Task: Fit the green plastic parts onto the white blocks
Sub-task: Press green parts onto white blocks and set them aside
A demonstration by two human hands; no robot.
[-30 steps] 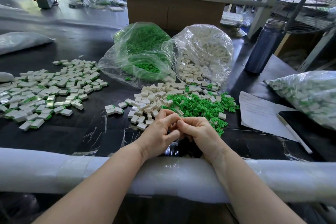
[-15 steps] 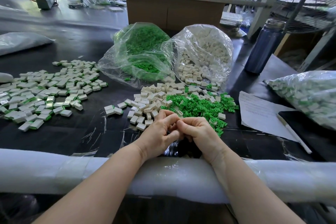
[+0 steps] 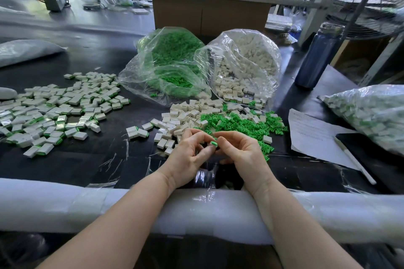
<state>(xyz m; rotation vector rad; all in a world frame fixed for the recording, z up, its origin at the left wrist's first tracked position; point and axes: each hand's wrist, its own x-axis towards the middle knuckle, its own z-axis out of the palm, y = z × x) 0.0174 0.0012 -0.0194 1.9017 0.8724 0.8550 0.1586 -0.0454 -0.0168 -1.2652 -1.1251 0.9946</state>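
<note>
With the left hand (image 3: 189,152) pinching the green part (image 3: 213,143) above the worktop (image 3: 91,159) and the right hand's (image 3: 239,152) grip curled, contents hidden, align squarely, then press evenly.

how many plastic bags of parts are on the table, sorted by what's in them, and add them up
Green parts only: 1, the green bag
White blocks only: 1, the white bag
White blocks with green showing: 1, the mixed bag on the right
Contents hidden: 1, the pale bag far left
Total: 4
</note>
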